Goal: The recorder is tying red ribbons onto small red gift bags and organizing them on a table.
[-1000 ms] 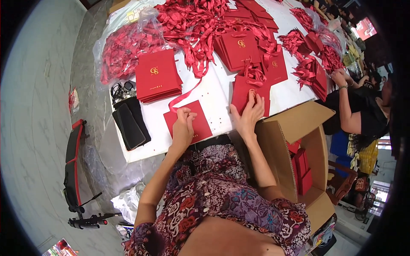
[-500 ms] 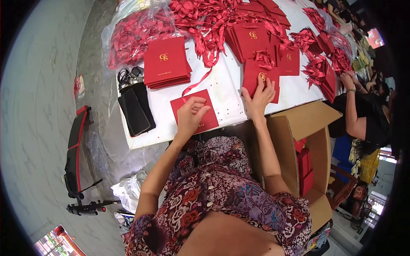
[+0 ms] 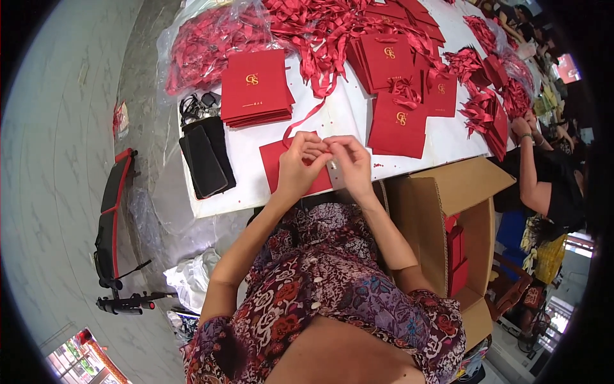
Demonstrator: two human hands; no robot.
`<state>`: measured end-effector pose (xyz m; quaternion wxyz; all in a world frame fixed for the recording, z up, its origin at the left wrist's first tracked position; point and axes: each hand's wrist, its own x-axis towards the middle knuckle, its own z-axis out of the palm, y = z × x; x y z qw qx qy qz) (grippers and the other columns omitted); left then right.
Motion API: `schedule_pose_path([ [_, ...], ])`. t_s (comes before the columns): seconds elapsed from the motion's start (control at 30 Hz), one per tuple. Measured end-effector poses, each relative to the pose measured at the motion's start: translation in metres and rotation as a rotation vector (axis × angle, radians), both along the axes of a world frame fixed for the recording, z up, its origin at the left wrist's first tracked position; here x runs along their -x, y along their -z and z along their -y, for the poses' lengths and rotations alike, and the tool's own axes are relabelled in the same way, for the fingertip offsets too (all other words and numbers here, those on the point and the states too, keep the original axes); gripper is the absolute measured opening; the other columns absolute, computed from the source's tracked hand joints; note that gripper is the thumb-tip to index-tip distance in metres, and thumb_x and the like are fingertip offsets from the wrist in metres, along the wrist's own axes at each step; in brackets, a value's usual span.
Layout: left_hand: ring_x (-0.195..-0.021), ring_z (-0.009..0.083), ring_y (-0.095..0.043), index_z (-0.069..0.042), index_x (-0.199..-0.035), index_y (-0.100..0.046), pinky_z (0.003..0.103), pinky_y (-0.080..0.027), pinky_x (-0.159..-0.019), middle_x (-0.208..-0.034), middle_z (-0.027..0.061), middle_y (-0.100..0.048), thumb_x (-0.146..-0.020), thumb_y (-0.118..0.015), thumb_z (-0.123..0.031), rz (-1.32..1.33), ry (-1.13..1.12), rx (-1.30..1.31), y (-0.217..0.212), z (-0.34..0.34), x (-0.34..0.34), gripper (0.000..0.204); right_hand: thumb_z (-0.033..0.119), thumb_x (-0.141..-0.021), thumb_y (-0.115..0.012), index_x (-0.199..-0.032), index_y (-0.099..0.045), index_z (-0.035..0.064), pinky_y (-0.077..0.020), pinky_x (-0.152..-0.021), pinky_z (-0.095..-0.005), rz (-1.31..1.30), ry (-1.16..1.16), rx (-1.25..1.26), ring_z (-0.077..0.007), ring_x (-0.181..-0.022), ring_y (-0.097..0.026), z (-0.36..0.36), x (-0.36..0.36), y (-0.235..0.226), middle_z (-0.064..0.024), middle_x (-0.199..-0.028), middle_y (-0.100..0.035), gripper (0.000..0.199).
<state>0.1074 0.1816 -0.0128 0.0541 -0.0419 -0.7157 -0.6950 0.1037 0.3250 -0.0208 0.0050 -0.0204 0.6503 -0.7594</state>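
While both hands pinch something tiny above the flat red paper card at the white tabletop's near edge, left hand and right hand fingertips nearly meeting, a slip could drop it into the lap.

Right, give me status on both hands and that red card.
Left hand and right hand together, fingertips pinching something small. Red card flat under left hand. Loose ribbon trails beside it.
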Motion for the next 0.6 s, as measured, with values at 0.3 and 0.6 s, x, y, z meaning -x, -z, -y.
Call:
schedule_pose_path([
  [0.3,-0.108,0.0315,-0.051,-0.004,-0.115,-0.062,0.043,-0.039,-0.092,-0.114,0.0110,-0.058,-0.069,-0.085,-0.023,-0.169,-0.206,0.814,0.028,0.048,-0.003,0.055,0.012,-0.100,-0.059,-0.101,-0.060,0.0000,-0.0458,-0.046,-0.0228,-0.327,-0.312,0.425,-0.0121,-0.052,-0.053,-0.076,-0.017,-0.093,-0.0122,-0.084,-0.058,0.012],
  [0.6,-0.100,0.0284,-0.050,-0.006,-0.116,-0.065,0.042,-0.036,-0.085,-0.103,0.0092,-0.055,-0.062,-0.087,-0.024,-0.191,-0.064,0.958,0.027,0.049,0.009,0.061,0.006,-0.090,-0.066,-0.104,-0.069,-0.0015,-0.0529,-0.074,-0.0308,-0.063,-0.196,-0.424,-0.0218,-0.084,-0.069,-0.004,0.012,-0.015,-0.0129,-0.091,-0.069,0.016],
])
